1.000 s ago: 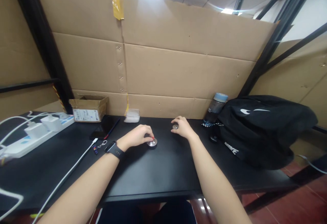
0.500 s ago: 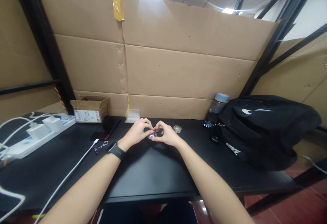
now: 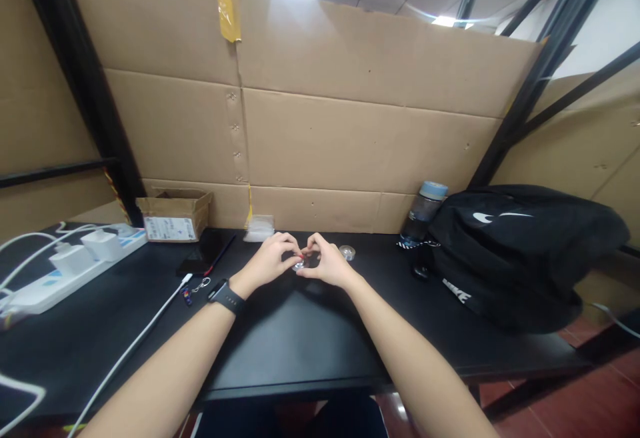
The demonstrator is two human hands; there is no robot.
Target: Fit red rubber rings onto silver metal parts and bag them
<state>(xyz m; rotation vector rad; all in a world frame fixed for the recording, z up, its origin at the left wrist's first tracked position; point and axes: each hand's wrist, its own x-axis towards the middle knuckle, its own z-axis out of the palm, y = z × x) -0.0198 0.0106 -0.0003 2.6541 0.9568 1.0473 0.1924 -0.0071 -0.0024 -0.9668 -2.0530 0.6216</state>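
Over the black table, my left hand [image 3: 273, 259] and my right hand [image 3: 327, 262] meet fingertip to fingertip. Between them is a small clear round container [image 3: 299, 266], partly covered by fingers. A tiny red piece [image 3: 301, 257] shows at the fingertips of my left hand, which is closed in a pinch. The thumb and fingers of my right hand are curved round the right side of the clear container. Just right of my right hand lies a second clear round piece [image 3: 347, 252], perhaps a lid.
At the back stand a small cardboard box [image 3: 173, 225] and a clear plastic packet [image 3: 259, 228]. A phone [image 3: 197, 257], a keyring [image 3: 201, 285] and a white cable [image 3: 145, 338] lie left, near a power strip [image 3: 45, 289]. A bottle [image 3: 423, 215] and a black backpack [image 3: 520, 258] stand right.
Both hands stay almost in place. My left fingers have shifted slightly over the clear container, so less of it shows. The view has moved a little.
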